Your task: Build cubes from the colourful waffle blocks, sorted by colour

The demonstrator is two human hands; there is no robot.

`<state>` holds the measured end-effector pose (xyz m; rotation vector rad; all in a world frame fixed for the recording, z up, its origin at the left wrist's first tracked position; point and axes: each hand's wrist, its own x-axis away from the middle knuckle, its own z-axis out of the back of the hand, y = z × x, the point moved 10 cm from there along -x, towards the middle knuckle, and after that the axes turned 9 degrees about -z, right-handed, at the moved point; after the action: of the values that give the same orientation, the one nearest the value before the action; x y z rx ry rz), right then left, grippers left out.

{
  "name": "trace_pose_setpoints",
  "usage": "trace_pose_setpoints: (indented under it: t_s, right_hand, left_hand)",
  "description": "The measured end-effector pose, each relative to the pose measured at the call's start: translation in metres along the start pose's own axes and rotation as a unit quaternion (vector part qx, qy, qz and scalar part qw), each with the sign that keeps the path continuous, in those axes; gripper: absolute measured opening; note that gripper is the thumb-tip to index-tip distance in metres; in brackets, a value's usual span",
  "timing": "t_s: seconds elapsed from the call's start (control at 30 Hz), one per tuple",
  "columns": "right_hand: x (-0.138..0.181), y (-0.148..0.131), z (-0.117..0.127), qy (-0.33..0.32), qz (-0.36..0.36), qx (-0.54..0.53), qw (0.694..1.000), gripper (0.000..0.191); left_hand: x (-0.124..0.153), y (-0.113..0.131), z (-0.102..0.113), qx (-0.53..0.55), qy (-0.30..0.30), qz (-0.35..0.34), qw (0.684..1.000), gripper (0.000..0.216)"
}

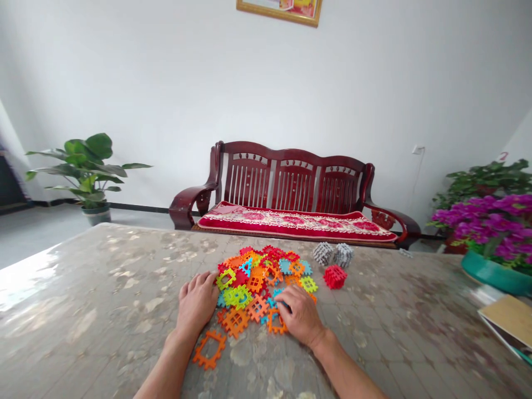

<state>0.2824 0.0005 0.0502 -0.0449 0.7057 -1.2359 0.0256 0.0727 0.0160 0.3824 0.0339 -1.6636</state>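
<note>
Colourful plastic interlocking building pieces (256, 281), in orange, red, green and blue with toothed edges, lie in a loose pile on the table. My left hand (197, 302) rests flat at the pile's left edge, its fingertips beside a green square frame piece (225, 279). My right hand (300, 313) lies over the right front of the pile, fingers loosely bent and thumb apart, with no piece visible in its grasp. It partly covers an orange frame piece (274, 322). A separate orange frame piece (197, 355) lies near my left forearm.
Two grey assembled blocks (323, 253) and a red one (334, 276) stand right of the pile on the patterned table (137, 310). At the right are a teal flowerpot (494, 273) and a brown notebook (509, 318). A wooden bench (291, 188) stands behind.
</note>
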Motion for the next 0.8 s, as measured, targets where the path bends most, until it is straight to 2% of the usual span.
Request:
trace_pose_setpoints:
  t_s: [0.23,0.4,0.57,0.7,0.8]
  right_hand:
    - [-0.002,0.016,0.002,0.035,-0.054,0.044,0.997,0.030]
    - [-0.001,0.018,0.005,0.043,-0.072,0.091,0.992,0.029]
    - [-0.006,0.007,0.007,0.037,-0.036,0.055,0.997,0.022]
    - [-0.014,-0.012,-0.004,-0.017,0.018,0.026,0.999,0.018]
    - [-0.023,-0.027,-0.017,-0.057,0.049,0.078,0.994,0.018]
  left_hand:
    - [0.001,0.000,-0.001,0.005,0.002,0.004,1.000,0.046]
    - [0.001,0.000,-0.001,0.005,-0.011,0.006,1.000,0.047]
    - [0.001,0.001,0.002,0.006,-0.004,0.005,1.000,0.045]
    - [0.001,0.003,0.003,0.005,0.000,-0.001,1.000,0.045]
    - [0.001,0.003,0.003,0.004,-0.004,-0.001,1.000,0.046]
